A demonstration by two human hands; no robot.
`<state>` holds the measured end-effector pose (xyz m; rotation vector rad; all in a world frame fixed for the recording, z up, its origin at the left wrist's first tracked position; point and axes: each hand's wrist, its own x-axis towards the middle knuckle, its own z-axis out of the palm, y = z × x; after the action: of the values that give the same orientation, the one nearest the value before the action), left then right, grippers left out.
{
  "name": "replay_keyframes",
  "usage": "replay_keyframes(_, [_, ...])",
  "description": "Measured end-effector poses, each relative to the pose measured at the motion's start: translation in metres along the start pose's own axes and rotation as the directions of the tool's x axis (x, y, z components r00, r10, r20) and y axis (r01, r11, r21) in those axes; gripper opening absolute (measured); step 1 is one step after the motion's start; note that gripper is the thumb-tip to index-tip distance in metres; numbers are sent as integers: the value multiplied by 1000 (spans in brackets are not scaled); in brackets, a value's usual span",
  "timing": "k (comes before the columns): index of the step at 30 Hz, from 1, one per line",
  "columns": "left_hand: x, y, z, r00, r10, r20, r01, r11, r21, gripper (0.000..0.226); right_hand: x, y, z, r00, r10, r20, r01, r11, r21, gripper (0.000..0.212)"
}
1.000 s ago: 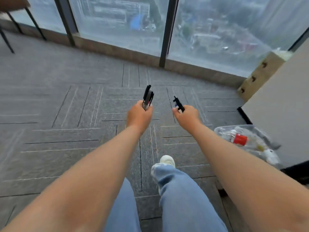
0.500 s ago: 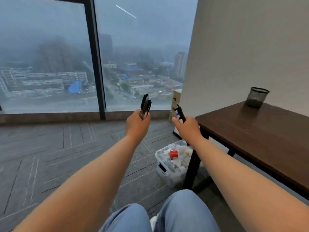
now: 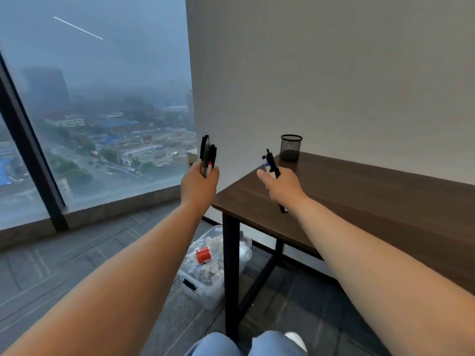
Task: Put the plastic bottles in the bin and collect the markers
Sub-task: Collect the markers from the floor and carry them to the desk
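Note:
My left hand (image 3: 199, 187) grips a bunch of black markers (image 3: 207, 152) that stick up out of the fist, left of the table's corner. My right hand (image 3: 282, 187) holds black markers (image 3: 271, 161) too, above the near left part of the brown table (image 3: 372, 201); one end shows below the wrist. A black mesh pen cup (image 3: 291, 147) stands on the table's far left corner, beyond my right hand. On the floor beside the table leg sits a clear plastic bin (image 3: 203, 294) full of plastic bottles (image 3: 205, 258), one with a red cap.
A black table leg (image 3: 230, 273) stands in front of the bin, with a diagonal brace behind it. A grey wall runs behind the table. A floor-to-ceiling window with a dark frame (image 3: 28, 160) fills the left. My knees in jeans (image 3: 218, 345) show at the bottom.
The view has swung up and right from the floor to the table and pen cup. Both hands, each holding markers throughout, now sit beside and over the table's near left corner.

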<state>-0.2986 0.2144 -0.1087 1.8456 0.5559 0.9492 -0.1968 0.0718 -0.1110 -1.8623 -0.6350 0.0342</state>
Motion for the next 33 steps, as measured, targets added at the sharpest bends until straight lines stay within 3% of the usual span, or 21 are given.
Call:
replay_keyframes(11, [139,-9,154,989,42,139,-28,995,-99,26,154,71,-61,991,50,-122,-46,998,39,43])
replay_keyframes(17, [182,-16,227,982,70,173,-50,992,-112,32,223,111,-83,970,94,-222,-60,986,154,44])
replay_keyframes(26, [233,-16,272,983,25,179,23,966,-258,22,299,137,-84,950,209,-233,-112,922,371,37])
replay_keyframes(33, [256,-44,292,989,-33,147,74,956,-285,24,381,139,-78,916,125,-382,-29,968,248,34])
